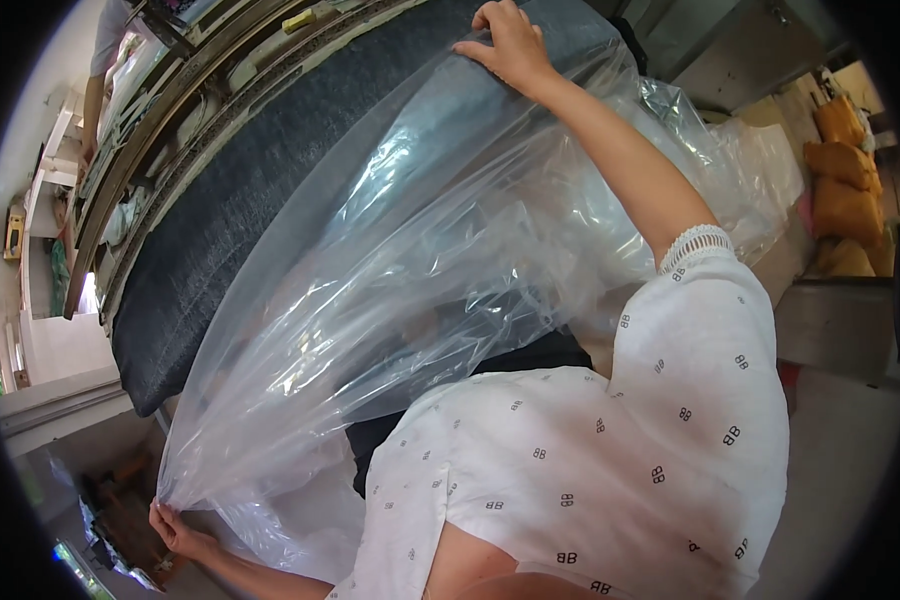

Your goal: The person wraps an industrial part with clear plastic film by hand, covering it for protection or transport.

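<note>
i find the clear plastic sheet point(400, 290) partly over the dark tabletop point(200, 260), its long axis slanting from the left hand point(182, 532), low and near, to the right hand point(515, 52), high and far. left pinches a gathered corner; right touches the far edge, thumb and fingers apart, grip undetermined. sheet: thin, glossy, creased. tabletop: matte, flecked, curved in this view.
</note>
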Motion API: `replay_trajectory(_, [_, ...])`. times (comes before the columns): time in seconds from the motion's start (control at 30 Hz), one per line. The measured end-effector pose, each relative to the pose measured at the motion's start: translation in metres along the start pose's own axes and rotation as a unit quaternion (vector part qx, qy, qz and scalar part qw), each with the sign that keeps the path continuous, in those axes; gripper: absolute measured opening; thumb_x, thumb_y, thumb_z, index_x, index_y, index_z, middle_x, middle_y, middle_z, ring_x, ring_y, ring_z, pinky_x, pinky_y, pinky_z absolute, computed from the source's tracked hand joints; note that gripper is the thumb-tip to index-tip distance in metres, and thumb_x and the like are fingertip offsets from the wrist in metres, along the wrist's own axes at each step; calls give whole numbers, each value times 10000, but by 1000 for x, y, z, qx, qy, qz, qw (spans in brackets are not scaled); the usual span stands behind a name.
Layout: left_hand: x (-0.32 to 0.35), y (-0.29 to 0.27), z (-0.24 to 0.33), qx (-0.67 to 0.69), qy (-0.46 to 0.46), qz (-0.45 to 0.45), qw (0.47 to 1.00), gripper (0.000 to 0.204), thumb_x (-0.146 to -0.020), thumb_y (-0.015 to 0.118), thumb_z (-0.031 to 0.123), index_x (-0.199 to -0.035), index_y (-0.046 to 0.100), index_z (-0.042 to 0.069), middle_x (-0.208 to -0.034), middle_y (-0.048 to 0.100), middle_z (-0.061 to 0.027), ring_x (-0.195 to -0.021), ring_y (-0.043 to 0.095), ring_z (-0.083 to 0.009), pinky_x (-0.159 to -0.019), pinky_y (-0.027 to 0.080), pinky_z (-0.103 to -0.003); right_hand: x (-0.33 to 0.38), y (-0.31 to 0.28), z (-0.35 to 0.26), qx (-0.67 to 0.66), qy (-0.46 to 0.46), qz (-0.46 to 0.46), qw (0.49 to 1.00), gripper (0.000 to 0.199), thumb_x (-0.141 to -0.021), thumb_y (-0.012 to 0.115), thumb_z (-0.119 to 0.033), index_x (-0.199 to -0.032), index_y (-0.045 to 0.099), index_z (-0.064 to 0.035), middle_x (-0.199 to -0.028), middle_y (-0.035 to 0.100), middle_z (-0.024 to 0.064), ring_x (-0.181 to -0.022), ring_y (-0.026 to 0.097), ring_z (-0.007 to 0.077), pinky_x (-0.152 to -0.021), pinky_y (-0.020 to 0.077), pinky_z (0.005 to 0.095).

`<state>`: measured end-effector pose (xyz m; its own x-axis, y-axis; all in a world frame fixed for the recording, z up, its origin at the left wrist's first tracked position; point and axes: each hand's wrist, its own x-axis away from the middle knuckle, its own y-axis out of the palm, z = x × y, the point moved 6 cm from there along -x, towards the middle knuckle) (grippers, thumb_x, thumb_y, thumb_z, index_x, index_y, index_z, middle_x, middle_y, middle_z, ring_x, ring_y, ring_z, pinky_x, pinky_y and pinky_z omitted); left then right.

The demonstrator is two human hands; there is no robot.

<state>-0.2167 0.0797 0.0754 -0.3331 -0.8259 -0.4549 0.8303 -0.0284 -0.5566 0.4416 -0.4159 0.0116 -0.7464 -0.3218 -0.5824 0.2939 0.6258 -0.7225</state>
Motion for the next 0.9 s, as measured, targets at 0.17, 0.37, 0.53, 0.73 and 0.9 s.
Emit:
replay_trajectory(0.17, [21, -4, -42, 36, -52, -23, 998, 185, -885, 552, 161, -1025, 597, 49, -940, 570, 21, -876, 508, -81, -704, 395, -213, -3, -12, -11, -21, 4, -23, 999, 428, -681, 707, -278, -1024, 504, -123, -942, 504, 106, -930, 500, 279, -766, 405, 397])
replay_trajectory(0.37, [38, 8, -78, 36, -136, -16, 990, 278, -863, 581, 225, -1091, 590, 65, -1034, 610, -27, -940, 542, -110, -729, 404, -232, -16, 4, 6, -104, -56, -138, 983, 531, -633, 745, -263, -1067, 486, -102, -934, 508, 131, -848, 537, 307, -736, 441, 390])
replay_trajectory(0.53, [44, 10, -71, 25, -145, 8, 989, 174, -867, 575, 174, -1012, 613, 87, -951, 607, 12, -876, 539, -75, -645, 374, -209, 3, -14, -5, -17, 102, -110, 989, 494, -640, 728, -258, -1050, 502, -99, -940, 525, 129, -860, 545, 288, -737, 445, 353])
replay_trajectory(0.73, [36, 15, -68, 4, -155, 11, 988, 192, -865, 579, 205, -1017, 613, 92, -957, 604, 11, -873, 521, -76, -663, 372, -213, 13, -7, 3, -19, 38, -65, 997, 387, -667, 705, -346, -875, 479, -111, -867, 498, 31, -817, 525, 219, -735, 399, 356])
replay_trajectory(0.9, [39, 5, -72, 31, -160, 12, 987, 215, -863, 579, 213, -1030, 606, 81, -965, 604, 4, -873, 524, -85, -667, 369, -213, 1, -21, -14, -8, 27, -103, 994, 332, -684, 689, -287, -911, 534, -100, -868, 540, 72, -806, 553, 237, -713, 435, 344])
